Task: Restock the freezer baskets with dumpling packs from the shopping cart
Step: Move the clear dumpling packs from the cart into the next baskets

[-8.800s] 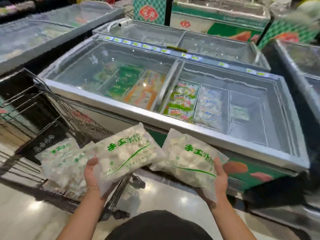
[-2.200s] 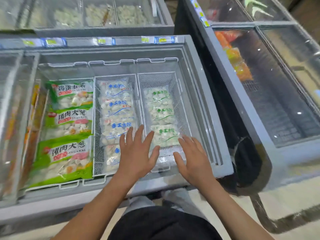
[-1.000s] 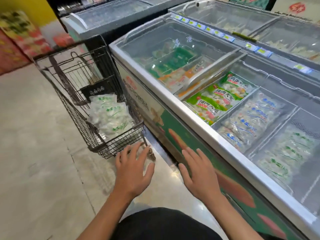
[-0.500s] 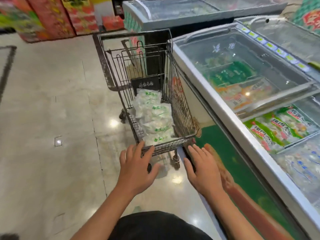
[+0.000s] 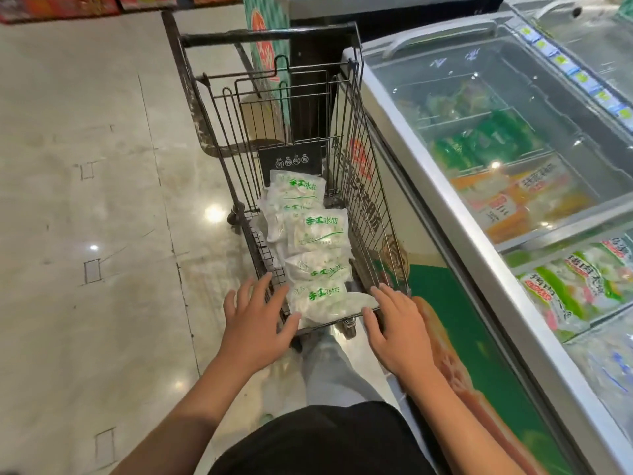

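The black wire shopping cart [image 5: 366, 186] stands against the freezer's left side. Several clear dumpling packs [image 5: 317, 234] with green lettering lie stacked along its bottom; the nearest pack [image 5: 323, 298] rests against the cart's near end. My left hand [image 5: 255, 325] is spread open over the cart's near left corner. My right hand [image 5: 397, 325] is spread open over the near right corner. Neither hand holds anything. The chest freezer [image 5: 455, 241] runs along the right, its baskets showing green-labelled packs [image 5: 579, 286] under glass.
Polished tile floor [image 5: 96, 234] stretches to the left of the cart. A second freezer [image 5: 589, 39] sits behind the first. Red and green displays stand at the top edge. My leg [image 5: 329, 368] is just below the cart's near end.
I have turned from the freezer toward the cart and stepped closer. Both empty hands moved forward and now hover over the cart's near end, beside the closest pack.
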